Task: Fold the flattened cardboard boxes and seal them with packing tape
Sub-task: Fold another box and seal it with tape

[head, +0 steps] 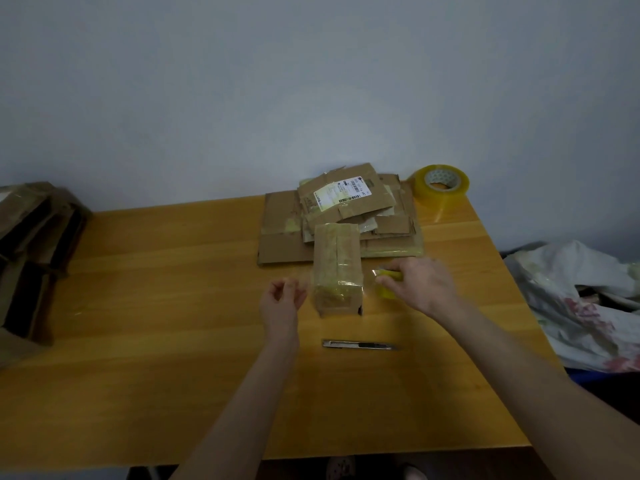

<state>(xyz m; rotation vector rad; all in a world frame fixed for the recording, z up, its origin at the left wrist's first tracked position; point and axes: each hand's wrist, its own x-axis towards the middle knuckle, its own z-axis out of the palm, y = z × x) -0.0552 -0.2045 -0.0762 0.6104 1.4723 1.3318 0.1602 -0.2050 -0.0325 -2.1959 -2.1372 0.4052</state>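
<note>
- Nearest us on the tabletop (138, 306) lies a utility knife (360, 345), untouched.
- Just beyond it, our left hand (282, 299) hovers beside the small folded box (337, 271), fingers loosely curled. We cannot tell whether it pinches a clear tape end.
- Our right hand (420, 284) grips a small yellow tape roll (389, 284) just right of that box.
- Glossy with tape, the box looks light and easily shoved. We would steady it by its stiff side walls.
- Behind it waits the flattened cardboard stack (284, 244). Its sheets look thin and bendy, best lifted by an edge.
- Farthest, a large tape roll (441, 183) sits at the corner.
</note>
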